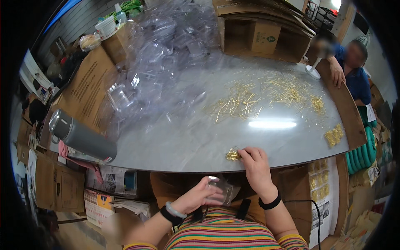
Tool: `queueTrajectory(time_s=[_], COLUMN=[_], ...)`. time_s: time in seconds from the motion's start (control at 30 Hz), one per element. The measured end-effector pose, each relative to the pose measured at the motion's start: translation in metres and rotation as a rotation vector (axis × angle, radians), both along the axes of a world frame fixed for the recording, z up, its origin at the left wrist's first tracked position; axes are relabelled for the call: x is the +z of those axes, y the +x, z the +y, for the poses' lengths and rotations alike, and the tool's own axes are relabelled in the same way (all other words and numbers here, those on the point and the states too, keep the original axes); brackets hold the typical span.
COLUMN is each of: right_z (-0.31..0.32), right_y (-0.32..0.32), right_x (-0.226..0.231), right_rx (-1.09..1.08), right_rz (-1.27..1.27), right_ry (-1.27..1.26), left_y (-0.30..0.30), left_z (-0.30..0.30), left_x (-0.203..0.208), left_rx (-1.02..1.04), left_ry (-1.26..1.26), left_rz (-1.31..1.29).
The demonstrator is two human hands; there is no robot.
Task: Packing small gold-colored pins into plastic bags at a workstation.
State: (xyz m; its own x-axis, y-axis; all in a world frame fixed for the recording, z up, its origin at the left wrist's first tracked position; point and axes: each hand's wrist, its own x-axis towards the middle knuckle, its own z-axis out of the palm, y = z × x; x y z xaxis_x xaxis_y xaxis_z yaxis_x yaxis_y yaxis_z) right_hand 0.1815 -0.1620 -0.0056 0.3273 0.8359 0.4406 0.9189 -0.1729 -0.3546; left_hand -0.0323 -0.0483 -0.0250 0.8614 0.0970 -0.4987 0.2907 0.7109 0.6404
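Note:
My left hand (195, 197) is below the table's front edge, its fingers closed on a clear plastic container (227, 191), slightly blurred. Over that edge reaches my right hand (257, 167), its thumb and fingertips pinching at a small bunch of gold wire pieces (231, 154) lying on the tabletop. The exact shape of the wires is too small to tell. Farther back, a loose pile of gold wires (238, 102) is spread out, with another scattered pile (287, 91) to its right. Bundled gold wires (333, 135) lie near the right edge.
A large heap of clear plastic containers (162, 54) covers the back left. A grey bottle (81, 135) stands tilted in view at the left. Cardboard boxes (237, 35) stand at the back. At the right, another person's hand (336, 73) rests on a cardboard edge (348, 112).

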Motion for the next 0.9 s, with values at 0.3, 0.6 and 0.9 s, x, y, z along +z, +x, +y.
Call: queueTrajectory(time_s=[0.3, 0.6, 0.9], right_z=[-0.021, -0.027, 0.021], right_y=[-0.043, -0.054, -0.033], right_x=[0.011, 0.009, 0.004], right_rx=[0.16, 0.24, 0.15], right_rz=[0.01, 0.103, 0.14], right_ry=[-0.083, 0.084, 0.178], left_y=[0.019, 0.004, 0.044], left_z=[-0.014, -0.014, 0.01], left_x=[-0.009, 0.009, 0.028], left_rx=[0.236, 0.103, 0.204], left_ry=[-0.335, 0.025, 1.89], left_rz=[-0.205, -0.306, -0.003])
